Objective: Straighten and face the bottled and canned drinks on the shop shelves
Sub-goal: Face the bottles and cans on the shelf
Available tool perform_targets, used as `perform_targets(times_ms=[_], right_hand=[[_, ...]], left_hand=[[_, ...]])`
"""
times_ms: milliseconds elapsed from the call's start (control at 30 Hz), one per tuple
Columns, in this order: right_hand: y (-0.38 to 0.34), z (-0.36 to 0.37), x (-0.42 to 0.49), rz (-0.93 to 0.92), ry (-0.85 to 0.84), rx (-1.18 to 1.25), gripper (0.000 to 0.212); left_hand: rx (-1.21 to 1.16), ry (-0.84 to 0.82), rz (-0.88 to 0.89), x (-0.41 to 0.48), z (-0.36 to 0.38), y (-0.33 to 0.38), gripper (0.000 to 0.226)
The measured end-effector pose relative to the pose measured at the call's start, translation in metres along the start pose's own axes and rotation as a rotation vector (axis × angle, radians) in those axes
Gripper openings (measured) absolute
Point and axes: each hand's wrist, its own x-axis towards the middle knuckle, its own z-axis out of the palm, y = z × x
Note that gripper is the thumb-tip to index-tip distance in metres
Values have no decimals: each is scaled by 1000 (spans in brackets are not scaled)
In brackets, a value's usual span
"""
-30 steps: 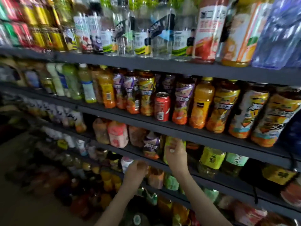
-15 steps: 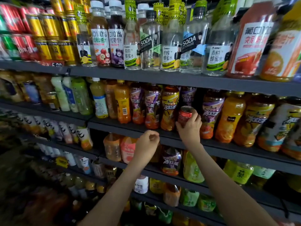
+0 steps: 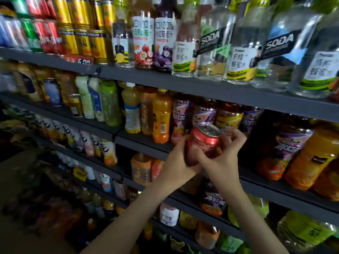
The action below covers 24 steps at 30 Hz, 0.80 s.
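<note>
Can at the shelf front edge — left hand and right hand both clasp its walls; I judge it rigid, slick, light — hold mid-body.

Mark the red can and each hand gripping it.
red can (image 3: pixel 206 142): head view, red shoulder just below the silver lid.
left hand (image 3: pixel 174 162): head view, back of the hand.
right hand (image 3: pixel 224 160): head view, back of the hand.
</note>
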Motion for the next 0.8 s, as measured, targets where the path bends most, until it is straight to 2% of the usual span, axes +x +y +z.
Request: perform_targets(times_ms=[100,167,233,333,400,500,567,633,700,800], right_hand=[[-1,55,7,73,-233,9,71],[0,101,9,7,-397,-170,75],[-1,152,9,-251,-509,-408,84],[-4,235,4,-736,-661,-734,78],[-10,293,0,-869,-670,-886,88],[-25,376,-1,-911,-575,-925,90],[-33,419,7,-921,-502,-855,86],[-38,451,17,-840,-466,-714,84],[-48,473,25,-617,-434,-548,80],[-61,498,42,-264,-374,-309,75]], left_hand=[[147,107,-39,-8,-66,-16,67],[229,160,-93,-18,-119,-29,69],[346,181,-132,-28,-176,-43,67],[469,179,-232,-41,-265,-57,65],[535,189,-279,-47,-324,-62,60],[502,230,-305,-50,-398,-65,53],[429,232,-307,-45,-442,-65,54],[205,281,-275,-36,-482,-66,48],[-31,340,-208,-25,-514,-64,43],[-87,296,-55,-8,-538,-66,44]])
